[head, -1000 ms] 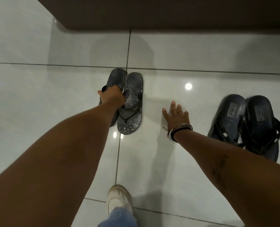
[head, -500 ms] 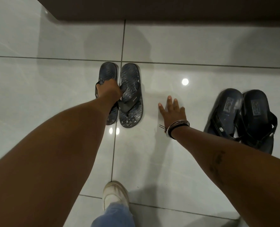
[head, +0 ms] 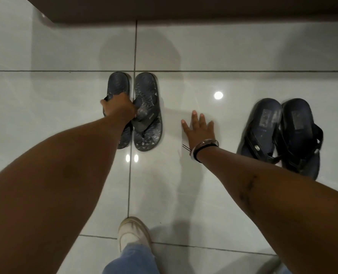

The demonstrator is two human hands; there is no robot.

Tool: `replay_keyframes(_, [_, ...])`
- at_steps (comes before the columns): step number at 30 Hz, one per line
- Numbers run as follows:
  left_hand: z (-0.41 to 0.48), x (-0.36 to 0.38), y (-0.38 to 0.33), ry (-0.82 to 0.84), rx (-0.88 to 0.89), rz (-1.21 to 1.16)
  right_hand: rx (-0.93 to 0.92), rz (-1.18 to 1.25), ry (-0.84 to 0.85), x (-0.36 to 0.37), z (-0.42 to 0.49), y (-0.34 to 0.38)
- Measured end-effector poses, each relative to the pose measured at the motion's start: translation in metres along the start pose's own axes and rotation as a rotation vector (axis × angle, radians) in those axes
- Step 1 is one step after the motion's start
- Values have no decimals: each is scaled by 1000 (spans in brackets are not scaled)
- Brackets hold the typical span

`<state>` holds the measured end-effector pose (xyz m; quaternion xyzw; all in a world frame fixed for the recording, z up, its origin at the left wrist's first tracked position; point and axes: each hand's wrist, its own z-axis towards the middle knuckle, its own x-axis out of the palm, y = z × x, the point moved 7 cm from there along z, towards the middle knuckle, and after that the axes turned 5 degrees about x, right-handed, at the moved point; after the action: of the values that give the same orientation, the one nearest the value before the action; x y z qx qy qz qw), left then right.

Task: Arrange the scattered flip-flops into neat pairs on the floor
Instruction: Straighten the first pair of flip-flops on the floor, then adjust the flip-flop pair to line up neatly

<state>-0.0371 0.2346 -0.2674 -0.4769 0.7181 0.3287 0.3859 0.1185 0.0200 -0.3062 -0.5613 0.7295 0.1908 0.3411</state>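
Two grey flip-flops (head: 147,109) lie parallel — toes toward the viewer.

Likely a home entryway, glossy tiled floor (head: 223,194), paired flip-flops (head: 146,109), dark cabinet base (head: 184,8)

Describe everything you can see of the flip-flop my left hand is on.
The left patterned flip-flop is dark grey with a faint wavy tread print, seemingly rubber or foam. It lies flat on the tile floor, heel end away from the person, close beside its mate. The left hand covers its strap and middle; whether it grips is hidden.
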Motion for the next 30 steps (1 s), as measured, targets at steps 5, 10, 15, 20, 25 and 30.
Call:
replay_keyframes(5, [-32, -19, -38, -111, 85, 404, -28, 138, 69, -10, -10, -10])
replay_keyframes(10, [-80, -4, -161, -108, 659, 281, 223, 430, -322, -44, -34, -106])
replay_keyframes(15, [-103, 27, -246, 44, 583, -23, 637, 402, -135, 6, -53, -221])
replay_keyframes(20, [-126, 73, -297, 225, 540, -58, 821, 529, 51, 63, -76, -260])
replay_keyframes(25, [-139, 93, -298, 259, 571, 29, 789, 586, -36, 75, -85, -264])
replay_keyframes(30, [-132, 93, -301, 316, 518, 30, 756, 615, -103, 52, -87, -300])
